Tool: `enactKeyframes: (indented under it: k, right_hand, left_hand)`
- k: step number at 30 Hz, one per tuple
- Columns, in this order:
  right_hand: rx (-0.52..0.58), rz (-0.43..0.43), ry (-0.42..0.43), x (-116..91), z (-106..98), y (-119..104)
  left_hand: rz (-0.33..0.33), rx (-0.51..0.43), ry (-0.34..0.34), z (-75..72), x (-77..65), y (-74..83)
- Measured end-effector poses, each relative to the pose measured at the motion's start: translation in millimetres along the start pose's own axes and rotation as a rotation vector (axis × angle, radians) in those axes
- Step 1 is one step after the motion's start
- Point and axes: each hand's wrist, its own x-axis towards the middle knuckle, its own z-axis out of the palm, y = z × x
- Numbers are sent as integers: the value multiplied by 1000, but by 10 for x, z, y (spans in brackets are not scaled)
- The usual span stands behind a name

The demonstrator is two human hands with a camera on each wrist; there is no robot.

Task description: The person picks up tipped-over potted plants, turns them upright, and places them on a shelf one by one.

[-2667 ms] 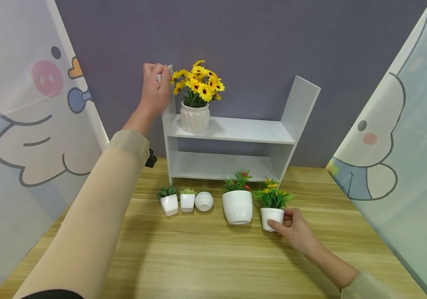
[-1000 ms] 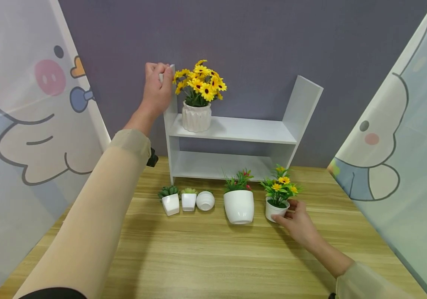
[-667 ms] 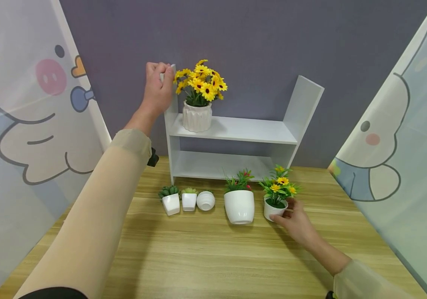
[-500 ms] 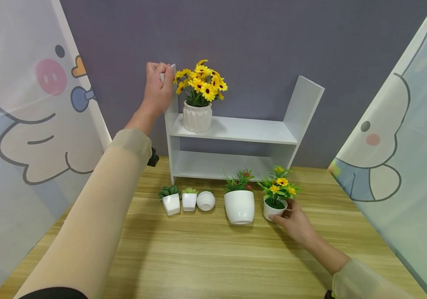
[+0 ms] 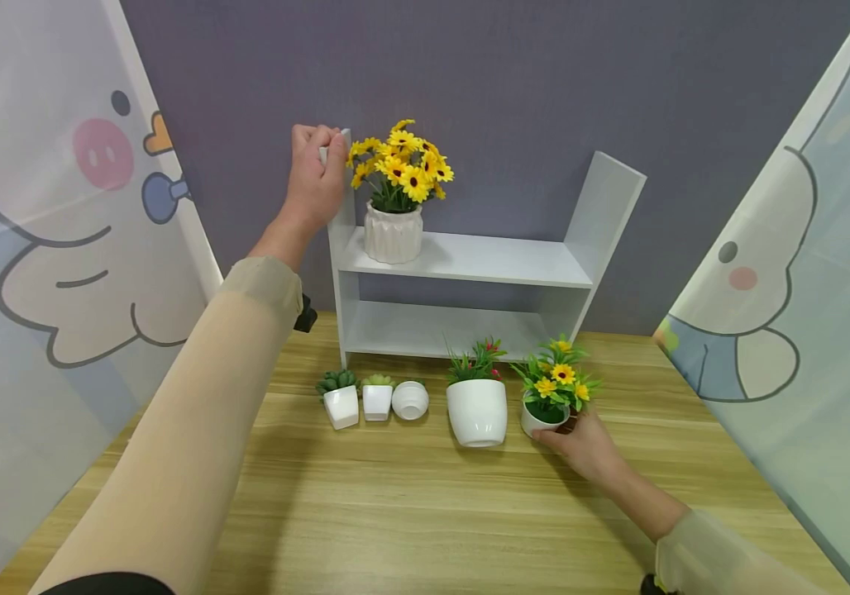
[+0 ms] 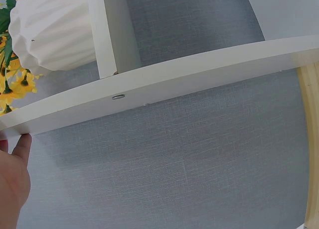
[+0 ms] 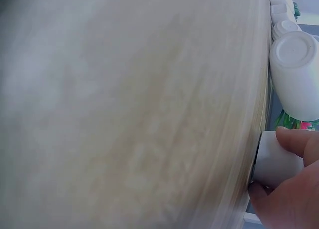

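the small white pot of yellow flowers has turned from showing only its side, mouth hidden, to mouth upward and tipped toward the person; over the last half second it leans a little further, blooms hanging just above the right hand, and sits slightly nearer the large white pot, left of those fingers; the right thumb and fingers are clamped on the small pot from its right side; whether its base touches the desk i cannot tell; the left hand matches its earlier pose, fingers clamped over the top of the left panel of the white shelf, with the ribbed pot of sunflowers just to their right and lower; farther left of the right fingers, past the large pot, the round pot, the pale succulent and the dark succulent lie where they lay; for the work in hand, this suggests that only the small pot is being handled, its angle under control, while the left hand probably steadies the shelf; the added tilt looks like an adjustment, not a placement.
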Motion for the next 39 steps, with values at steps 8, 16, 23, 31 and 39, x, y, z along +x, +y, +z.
enactKeyframes:
  k: [8,16,23,31,39]
  right_hand:
    - [46,-22,9,19,8,7]
    - [91,-25,-14,18,1,31]
    - [124,75,-82,24,-33,77]
    - [88,109,-75,16,-49,63]
    - [104,62,-50,77,-145,-60]
  left_hand:
    - [-4,9,3,2,-7,0]
    - [-3,4,-1,8,-11,1]
    - [5,0,0,15,-20,34]
    - [10,-3,1,7,-14,20]
    - [12,9,7,7,5,-11]
